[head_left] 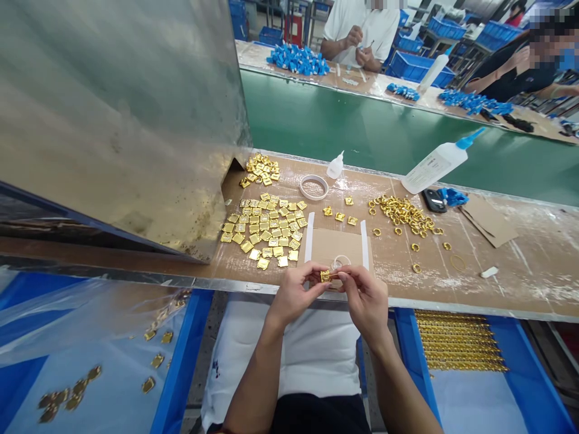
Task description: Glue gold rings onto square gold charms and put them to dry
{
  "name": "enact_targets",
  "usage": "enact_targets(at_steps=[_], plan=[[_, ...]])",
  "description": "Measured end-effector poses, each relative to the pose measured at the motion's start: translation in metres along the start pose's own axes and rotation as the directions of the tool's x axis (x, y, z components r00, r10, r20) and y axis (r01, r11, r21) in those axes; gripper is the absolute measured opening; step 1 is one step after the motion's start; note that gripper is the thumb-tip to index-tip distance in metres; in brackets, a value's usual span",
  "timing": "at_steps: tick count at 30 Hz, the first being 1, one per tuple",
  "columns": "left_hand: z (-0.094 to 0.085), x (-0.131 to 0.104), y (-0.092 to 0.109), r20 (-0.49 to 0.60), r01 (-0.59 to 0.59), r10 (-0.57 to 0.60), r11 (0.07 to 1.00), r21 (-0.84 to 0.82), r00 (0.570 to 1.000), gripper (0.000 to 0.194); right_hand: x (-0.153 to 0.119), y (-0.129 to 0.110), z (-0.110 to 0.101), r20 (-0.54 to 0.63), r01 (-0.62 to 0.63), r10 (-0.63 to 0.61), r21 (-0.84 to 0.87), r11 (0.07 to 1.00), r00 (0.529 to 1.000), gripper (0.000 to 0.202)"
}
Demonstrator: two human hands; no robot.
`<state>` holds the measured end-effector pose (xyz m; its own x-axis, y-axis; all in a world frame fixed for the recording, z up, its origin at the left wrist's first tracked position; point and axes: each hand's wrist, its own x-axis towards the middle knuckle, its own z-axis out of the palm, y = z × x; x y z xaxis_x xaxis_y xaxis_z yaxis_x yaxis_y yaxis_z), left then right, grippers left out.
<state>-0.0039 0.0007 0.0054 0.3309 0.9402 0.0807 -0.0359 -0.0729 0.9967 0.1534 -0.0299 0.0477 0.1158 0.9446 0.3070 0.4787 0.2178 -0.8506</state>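
Near the bench's front edge, my left hand point(298, 292) is closed, pinching a small gold-coloured metal piece point(325, 276) between thumb and fingers. My right hand point(365, 295) is closed beside it, thumb and forefinger pressed around something thin that reaches toward the piece; its kind is too small to make out. Under and beyond both hands lies a cardboard sheet point(341, 242) with white tape strips along its sides. On it sits a pale ring point(341, 261). Many square gold pieces point(266, 228) are spread to the left, and a heap of gold rings point(402, 212) lies to the right.
A tall metal panel point(117, 114) blocks the left side. A tape roll point(313, 187), a small white bottle point(335, 166) and a large leaning bottle point(436, 166) stand behind. Blue bins point(538, 380) flank my lap. Two people work across the green belt point(362, 120).
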Motion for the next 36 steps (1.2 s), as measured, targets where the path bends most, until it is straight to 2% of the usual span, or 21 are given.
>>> enact_targets(at_steps=[6, 10, 12, 14, 17, 19, 23, 27, 31, 36], plan=[[0.0, 0.0, 0.0, -0.008, -0.011, 0.011, 1.0, 0.003, 1.0, 0.028, 0.0, -0.001, 0.001, -0.015, -0.011, 0.012, 0.048, 0.999, 1.0, 0.024], [0.0, 0.0, 0.0, -0.016, -0.003, 0.002, 1.0, -0.005, 1.0, 0.026, -0.002, 0.001, 0.0, -0.007, -0.071, 0.073, 0.142, 0.987, 0.997, 0.025], [0.0, 0.0, -0.001, -0.029, 0.012, -0.012, 1.0, -0.019, 0.999, 0.025, -0.001, 0.004, -0.002, -0.04, -0.101, 0.111, 0.191, 0.976, 0.993, 0.028], [0.0, 0.0, -0.001, -0.039, 0.025, -0.027, 0.999, -0.041, 0.999, 0.024, 0.002, 0.008, -0.006, -0.121, -0.083, 0.109, 0.202, 0.976, 0.987, 0.03], [0.001, -0.001, -0.001, -0.051, 0.036, -0.041, 0.996, -0.086, 0.998, 0.021, 0.007, 0.016, -0.013, -0.228, -0.014, 0.046, 0.14, 0.99, 0.973, 0.03], [0.001, -0.001, -0.002, -0.066, 0.036, -0.044, 0.992, -0.12, 0.997, 0.02, 0.008, 0.022, -0.016, -0.245, 0.006, 0.013, 0.077, 0.997, 0.969, 0.029], [0.001, -0.001, -0.005, -0.095, 0.03, -0.044, 0.99, -0.141, 0.995, 0.02, 0.007, 0.032, -0.016, -0.215, 0.019, -0.028, -0.045, 0.999, 0.976, 0.026], [0.0, 0.0, -0.006, -0.094, 0.046, -0.061, 0.986, -0.16, 0.994, 0.024, 0.005, 0.041, -0.008, -0.155, 0.064, -0.078, -0.09, 0.994, 0.985, 0.021], [0.0, 0.002, -0.004, -0.067, 0.014, -0.034, 0.96, -0.281, 0.997, 0.024, 0.004, 0.047, -0.004, -0.118, 0.027, -0.037, -0.079, 0.996, 0.992, 0.024], [-0.003, 0.001, -0.001, -0.074, -0.033, 0.004, 0.92, -0.389, 0.997, 0.031, 0.003, 0.037, -0.014, -0.267, 0.023, -0.059, -0.137, 0.99, 0.962, 0.034]])
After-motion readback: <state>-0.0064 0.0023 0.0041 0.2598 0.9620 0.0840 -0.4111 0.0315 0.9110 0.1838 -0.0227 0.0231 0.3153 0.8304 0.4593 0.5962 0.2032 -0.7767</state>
